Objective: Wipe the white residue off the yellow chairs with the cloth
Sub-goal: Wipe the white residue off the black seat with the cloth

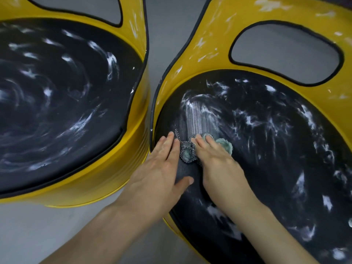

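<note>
Two yellow drum-shaped chairs stand side by side, each with a black seat smeared with white residue. The right chair [215,46] has white flecks on its yellow backrest, and its seat [266,149] shows a streaked patch above my hands. A crumpled pale green cloth with a dark stitched edge [187,151] lies on that seat's left part. My right hand [217,164] presses flat on the cloth, covering much of it. My left hand [162,168] rests flat on the seat just left of the cloth, its fingers touching the cloth's edge.
The left chair [133,141] sits close by, its black seat [57,96] covered in white swirls. A narrow gap of grey floor [152,60] separates the chairs. More grey floor [38,229] lies at the lower left. Each backrest has a dark-rimmed cut-out.
</note>
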